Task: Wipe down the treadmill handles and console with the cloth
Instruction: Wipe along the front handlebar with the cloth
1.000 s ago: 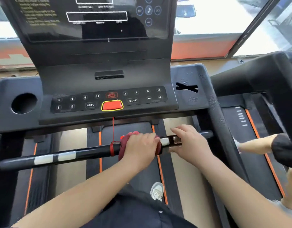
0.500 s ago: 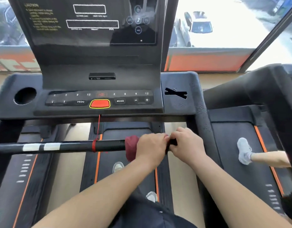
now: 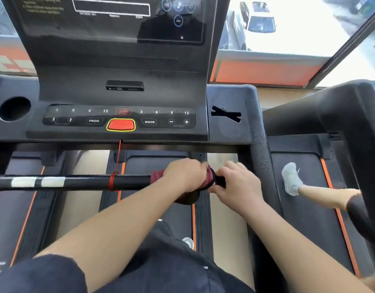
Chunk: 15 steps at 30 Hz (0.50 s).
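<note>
— Since a sec ago the left hand (image 3: 185, 175) has slid the cloth (image 3: 203, 182) right along the handlebar (image 3: 87, 182), now touching the right hand (image 3: 238, 183).

— Grip?

— Left fingers closed round the dark red cloth, wrapped on the bar. Right fingers (image 3: 216, 188) curled on the bar end, just beside the cloth.

— Console (image 3: 119, 85)?

— Above the bar, w/ red button (image 3: 121, 124); red cord (image 3: 116, 163) hangs from it, wound round the bar left of the cloth.

— Anyone else?

— A leg w/ white shoe (image 3: 290, 178) on the next treadmill, right.
</note>
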Each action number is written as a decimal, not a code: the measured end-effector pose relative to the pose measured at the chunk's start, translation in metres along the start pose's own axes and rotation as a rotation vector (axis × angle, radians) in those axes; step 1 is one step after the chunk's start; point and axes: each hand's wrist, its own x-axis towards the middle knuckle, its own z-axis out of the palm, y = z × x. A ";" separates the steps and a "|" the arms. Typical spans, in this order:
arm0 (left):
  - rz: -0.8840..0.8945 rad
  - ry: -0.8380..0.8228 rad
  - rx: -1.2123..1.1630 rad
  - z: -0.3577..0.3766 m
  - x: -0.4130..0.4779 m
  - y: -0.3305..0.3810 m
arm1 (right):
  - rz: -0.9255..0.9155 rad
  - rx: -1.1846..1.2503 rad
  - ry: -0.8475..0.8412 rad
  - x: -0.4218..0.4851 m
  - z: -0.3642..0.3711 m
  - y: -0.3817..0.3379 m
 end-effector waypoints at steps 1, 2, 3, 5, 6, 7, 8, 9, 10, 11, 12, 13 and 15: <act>0.020 0.056 0.022 0.004 -0.004 0.008 | -0.001 0.001 -0.045 0.000 -0.004 0.001; 0.041 0.146 0.038 0.012 -0.015 0.015 | -0.005 -0.002 -0.096 0.001 -0.007 0.004; 0.054 0.206 0.019 0.022 -0.032 0.019 | -0.012 -0.014 -0.136 0.001 -0.010 0.008; 0.064 0.299 0.006 0.046 -0.058 0.017 | -0.022 -0.057 -0.147 0.000 -0.011 0.012; 0.062 0.329 0.025 0.057 -0.064 0.013 | -0.015 -0.068 -0.124 0.000 -0.009 0.013; 0.051 0.316 0.042 0.062 -0.064 0.010 | -0.005 -0.065 -0.092 -0.002 -0.007 0.013; 0.042 0.272 0.055 0.059 -0.059 0.010 | 0.004 -0.062 -0.075 -0.003 -0.005 0.011; 0.027 0.229 0.060 0.049 -0.051 0.013 | 0.013 -0.061 -0.084 -0.004 -0.005 0.009; 0.032 0.205 0.065 0.035 -0.040 0.018 | 0.021 -0.062 -0.094 -0.004 -0.006 0.008; 0.070 0.194 0.055 0.023 -0.027 0.024 | 0.034 -0.054 -0.103 -0.004 -0.008 0.008; 0.122 0.149 0.055 0.012 -0.015 0.028 | 0.058 -0.039 -0.106 -0.002 -0.011 0.009; 0.168 0.082 0.042 0.004 -0.005 0.031 | 0.085 -0.015 -0.119 0.000 -0.013 0.012; 0.181 0.057 0.046 -0.001 0.004 0.036 | 0.150 0.142 -0.190 0.003 -0.022 0.016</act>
